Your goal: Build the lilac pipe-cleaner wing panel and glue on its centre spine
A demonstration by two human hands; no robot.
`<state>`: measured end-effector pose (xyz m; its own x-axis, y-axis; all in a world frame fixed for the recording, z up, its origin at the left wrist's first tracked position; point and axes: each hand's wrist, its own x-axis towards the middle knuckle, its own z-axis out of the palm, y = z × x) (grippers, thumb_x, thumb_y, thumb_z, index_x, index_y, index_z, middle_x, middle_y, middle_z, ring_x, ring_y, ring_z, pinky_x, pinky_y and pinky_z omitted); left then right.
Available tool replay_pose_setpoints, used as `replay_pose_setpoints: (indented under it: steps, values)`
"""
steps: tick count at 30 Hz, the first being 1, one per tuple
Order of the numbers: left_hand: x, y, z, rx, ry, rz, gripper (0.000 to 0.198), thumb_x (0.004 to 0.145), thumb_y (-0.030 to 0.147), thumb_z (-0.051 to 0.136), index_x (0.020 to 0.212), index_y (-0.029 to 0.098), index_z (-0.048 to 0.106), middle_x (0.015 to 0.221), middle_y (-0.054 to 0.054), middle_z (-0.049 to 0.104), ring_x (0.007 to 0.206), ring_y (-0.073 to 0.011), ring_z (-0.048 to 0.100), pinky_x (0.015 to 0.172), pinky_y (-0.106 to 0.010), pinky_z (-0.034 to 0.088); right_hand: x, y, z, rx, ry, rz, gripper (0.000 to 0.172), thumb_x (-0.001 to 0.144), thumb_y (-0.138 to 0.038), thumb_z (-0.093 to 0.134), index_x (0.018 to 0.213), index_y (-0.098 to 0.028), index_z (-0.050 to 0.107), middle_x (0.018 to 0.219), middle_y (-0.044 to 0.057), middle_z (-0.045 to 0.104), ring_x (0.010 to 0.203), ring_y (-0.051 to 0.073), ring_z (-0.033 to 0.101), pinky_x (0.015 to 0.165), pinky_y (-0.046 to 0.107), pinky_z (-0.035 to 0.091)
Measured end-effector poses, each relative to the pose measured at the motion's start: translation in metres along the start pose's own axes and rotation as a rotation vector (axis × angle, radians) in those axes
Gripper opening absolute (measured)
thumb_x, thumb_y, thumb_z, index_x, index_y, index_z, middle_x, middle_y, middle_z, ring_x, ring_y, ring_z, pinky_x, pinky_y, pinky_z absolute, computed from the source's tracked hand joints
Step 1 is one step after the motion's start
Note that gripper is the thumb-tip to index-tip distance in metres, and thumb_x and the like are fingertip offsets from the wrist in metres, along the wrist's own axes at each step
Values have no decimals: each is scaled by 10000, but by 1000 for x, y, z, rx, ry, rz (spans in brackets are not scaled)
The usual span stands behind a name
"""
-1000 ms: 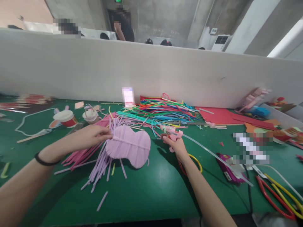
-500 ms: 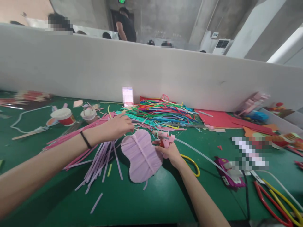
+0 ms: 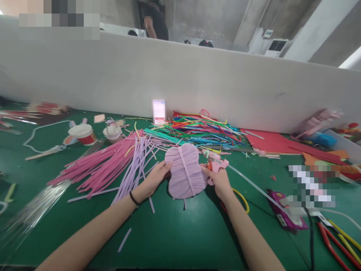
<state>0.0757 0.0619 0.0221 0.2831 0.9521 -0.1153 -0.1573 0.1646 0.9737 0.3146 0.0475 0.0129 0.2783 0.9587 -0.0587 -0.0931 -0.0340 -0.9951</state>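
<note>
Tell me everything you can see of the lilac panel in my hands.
The lilac panel is flat and fuzzy-looking, seemingly made of strips laid side by side, with rounded ends, a narrowed waist and a slightly ragged edge. A paler raised strip runs lengthwise down its middle, leaning a little; a short tail pokes out at the bottom. The left hand holds its left edge; the right hand, also holding the pink glue gun, meets its right edge.

I see a ribbed lilac panel [image 3: 180, 175] held up, narrowed at its waist between 2 rounded lobes, 1 raised strip [image 3: 185, 168] slanting down its face. Just right of it, a pink glue gun [image 3: 218, 165] points left, a long translucent glue stick [image 3: 248, 181] trailing from its back.
</note>
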Motion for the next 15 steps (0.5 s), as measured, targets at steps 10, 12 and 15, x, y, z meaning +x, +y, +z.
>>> replay_pose_setpoints:
  steps: [10,12,15]
  values:
    - [2,-7,-13,-380,88,-134,129,860,241,665,925,130,664,903,-75,737,742,-128,687,684,-202,553,-3,0,1,76,33,-81,318,685,-452,759,857,-199,676,825,38,713,818,208,694,773,339,561]
    - [2,-7,-13,-399,88,-155,119,882,224,636,943,127,666,905,-80,741,735,-127,689,695,-204,562,-6,-4,-4,41,25,-109,323,720,-477,726,875,-198,673,810,36,702,799,198,684,776,334,558]
    - [3,-7,-12,-420,93,-169,139,903,218,605,975,118,668,926,-91,746,746,-134,697,700,-213,570,-15,-11,-4,-128,-55,-174,339,765,-486,681,943,-197,666,872,49,700,814,203,669,754,329,548]
